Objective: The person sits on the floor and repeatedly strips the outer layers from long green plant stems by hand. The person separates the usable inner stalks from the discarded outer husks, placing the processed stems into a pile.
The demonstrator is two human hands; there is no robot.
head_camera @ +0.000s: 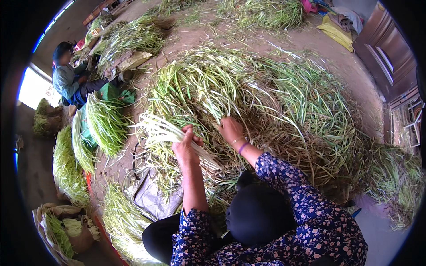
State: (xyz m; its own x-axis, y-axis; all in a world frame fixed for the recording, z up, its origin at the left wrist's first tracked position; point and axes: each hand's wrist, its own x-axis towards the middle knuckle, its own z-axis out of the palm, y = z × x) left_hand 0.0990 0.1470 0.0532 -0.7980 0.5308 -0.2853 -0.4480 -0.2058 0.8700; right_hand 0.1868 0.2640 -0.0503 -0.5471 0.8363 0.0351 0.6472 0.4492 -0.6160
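Observation:
My left hand [187,144] is closed around a bunch of pale, stripped leafy stalks [163,129], whose whitish stem ends point down to the right. To its right, my right hand [230,130] pinches green leafy stalks [213,104] at the near side of a big heap. This heap of long green leaves [306,89] spreads before me, with brown, dry leaves and roots [266,133] along its middle. The fingertips of my right hand are partly hidden by the hand itself.
Sorted pale-green bundles [105,123] lie at the left, some on green cloth. Another bundle [123,222] lies beside a grey sheet [159,196] near my knee. A seated person [68,79] is at the upper left. More heaps [133,38] lie beyond; a brown door [386,53] stands right.

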